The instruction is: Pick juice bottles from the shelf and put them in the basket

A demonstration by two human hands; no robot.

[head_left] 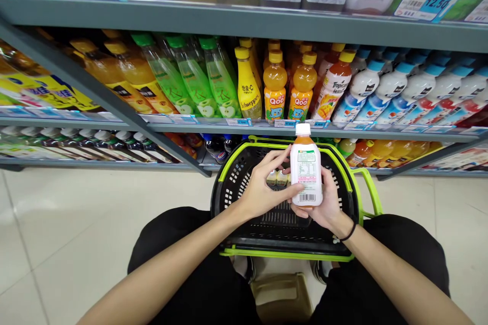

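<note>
A juice bottle point(306, 170) with a white cap and a white label is held upright between both hands, its printed back and barcode facing me. My left hand point(265, 180) grips its left side, thumb across the label. My right hand point(328, 198) wraps round its right side and base from behind. Below the hands is a black shopping basket point(259, 241) with lime-green handles. Inside it, partly hidden by my left hand, are a few small items with pale tops point(281, 179).
Drink shelves point(229, 15) run across in front. Orange Qoo bottles point(275, 89), a yellow Schweppes bottle point(248, 84), green-capped bottles point(215, 76) and blue-capped white bottles point(364, 84) stand there. My knees flank the basket. A beige stool-like object point(282, 294) is below me on the tiled floor point(68, 223).
</note>
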